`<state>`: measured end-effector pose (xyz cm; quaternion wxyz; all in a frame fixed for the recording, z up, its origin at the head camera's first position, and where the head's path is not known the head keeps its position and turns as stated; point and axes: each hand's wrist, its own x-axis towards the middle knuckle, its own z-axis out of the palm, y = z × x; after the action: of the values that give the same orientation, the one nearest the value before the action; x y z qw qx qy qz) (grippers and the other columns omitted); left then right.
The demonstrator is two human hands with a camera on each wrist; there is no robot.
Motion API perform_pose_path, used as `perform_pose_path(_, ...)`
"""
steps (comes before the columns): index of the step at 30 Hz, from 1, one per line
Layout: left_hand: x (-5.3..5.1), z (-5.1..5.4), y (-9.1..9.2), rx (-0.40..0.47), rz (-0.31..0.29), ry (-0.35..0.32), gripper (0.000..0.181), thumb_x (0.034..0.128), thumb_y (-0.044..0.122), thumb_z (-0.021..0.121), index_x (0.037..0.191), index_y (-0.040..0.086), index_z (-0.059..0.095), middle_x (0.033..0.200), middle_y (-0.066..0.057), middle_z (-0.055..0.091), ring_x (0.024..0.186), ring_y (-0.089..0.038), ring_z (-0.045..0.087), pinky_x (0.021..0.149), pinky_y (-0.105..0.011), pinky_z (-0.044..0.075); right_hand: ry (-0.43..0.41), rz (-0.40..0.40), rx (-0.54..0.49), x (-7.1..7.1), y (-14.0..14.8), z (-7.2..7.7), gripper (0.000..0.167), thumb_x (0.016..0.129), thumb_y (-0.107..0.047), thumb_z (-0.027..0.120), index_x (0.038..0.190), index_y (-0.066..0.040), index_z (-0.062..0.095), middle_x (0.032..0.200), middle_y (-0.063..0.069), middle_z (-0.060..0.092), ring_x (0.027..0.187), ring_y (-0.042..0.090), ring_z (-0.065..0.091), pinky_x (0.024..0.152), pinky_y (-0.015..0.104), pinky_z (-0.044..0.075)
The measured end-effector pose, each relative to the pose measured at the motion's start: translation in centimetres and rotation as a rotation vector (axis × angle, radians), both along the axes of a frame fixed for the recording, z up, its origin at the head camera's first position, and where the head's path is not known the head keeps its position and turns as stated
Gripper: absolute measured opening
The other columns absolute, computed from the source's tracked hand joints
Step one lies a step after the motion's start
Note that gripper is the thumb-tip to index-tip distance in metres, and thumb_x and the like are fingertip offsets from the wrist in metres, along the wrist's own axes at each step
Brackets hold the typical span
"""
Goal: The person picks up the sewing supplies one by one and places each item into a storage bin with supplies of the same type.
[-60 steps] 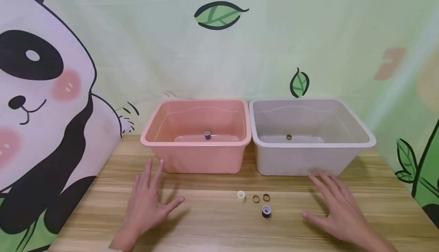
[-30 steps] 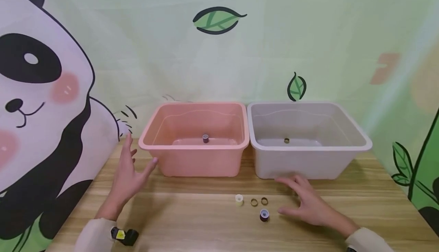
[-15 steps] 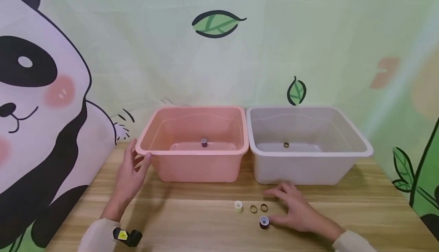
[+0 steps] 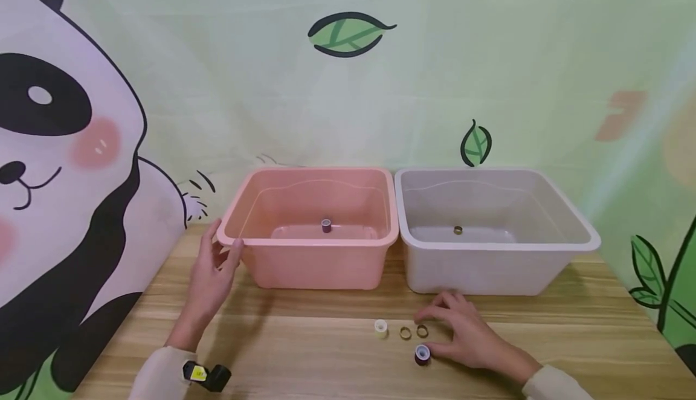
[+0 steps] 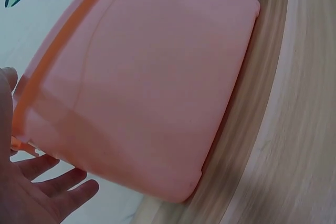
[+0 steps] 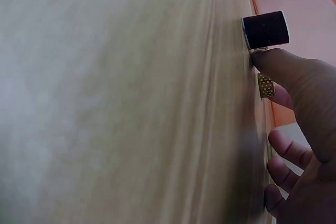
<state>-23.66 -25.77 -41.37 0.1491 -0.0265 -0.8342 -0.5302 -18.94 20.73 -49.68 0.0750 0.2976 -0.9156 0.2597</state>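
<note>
Panda (image 4: 81, 194) on pale green backdrop (image 4: 261, 86), wood-grain table (image 4: 310, 351)

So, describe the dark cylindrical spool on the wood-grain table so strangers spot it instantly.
In front of the grey plastic bin, find the right hand over the table. Beside its thumb stands the dark spool, pale on top, taller than the two golden rings and darker than the cream cylindrical spool.
</note>
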Motion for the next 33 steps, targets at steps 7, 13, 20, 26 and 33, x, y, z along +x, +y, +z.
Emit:
perform_pose_path(7,-0.27,0.52,0.41,0.107,-0.002,-0.032,0.073,0.106,0.042,0.054,0.164,0.02,0.017,0.164,-0.015,0.031,0.139,-0.042,0.047,0.1,-0.045,0.049,-0.012,-0.015,0.005,-0.06,-0.09,-0.14,0.033,0.079,-0.035,0.088,0.107,-0.039,0.072,0.108,-0.011,0.054,0.105,0.016,0.045,0.084,0.04,0.038)
perform_pose_path(13,-0.38,0.73,0.66,0.143,0.007,-0.043,0.071,0.1061,0.039,0.055,0.164,0.021,0.018,0.165,-0.013,0.032,0.14,-0.038,0.046,0.101,-0.041,0.05,0.007,-0.021,-0.011,-0.02,-0.15,-0.24,0.03,0.079,-0.033,0.088,0.104,-0.038,0.072,0.107,-0.011,0.055,0.105,0.016,0.047,0.082,0.039,0.038)
perform_pose_path(20,-0.79,0.34,0.49,0.17,0.002,-0.036,0.072,0.1051,0.04,0.057,0.164,0.022,0.02,0.164,-0.01,0.035,0.143,-0.032,0.045,0.098,-0.031,0.053,0.039,-0.038,-0.039,-0.04,-0.17,-0.29,0.028,0.078,-0.029,0.089,0.098,-0.038,0.072,0.105,-0.014,0.056,0.104,0.014,0.048,0.083,0.038,0.039)
perform_pose_path(26,-0.84,0.17,0.39,0.181,-0.01,-0.036,0.071,0.1052,0.04,0.056,0.164,0.023,0.02,0.164,-0.011,0.035,0.142,-0.032,0.045,0.095,-0.026,0.053,0.046,-0.036,-0.038,0.03,-0.2,-0.3,0.027,0.078,-0.029,0.089,0.097,-0.038,0.072,0.104,-0.014,0.056,0.103,0.014,0.049,0.082,0.037,0.038)
perform_pose_path(33,-0.76,-0.15,0.29,0.162,-0.008,-0.049,0.071,0.1057,0.04,0.056,0.164,0.024,0.019,0.163,-0.009,0.036,0.142,-0.031,0.046,0.094,-0.025,0.054,0.035,-0.033,-0.043,0.11,-0.26,-0.36,0.026,0.079,-0.027,0.088,0.096,-0.037,0.072,0.104,-0.014,0.057,0.102,0.014,0.049,0.082,0.038,0.038)
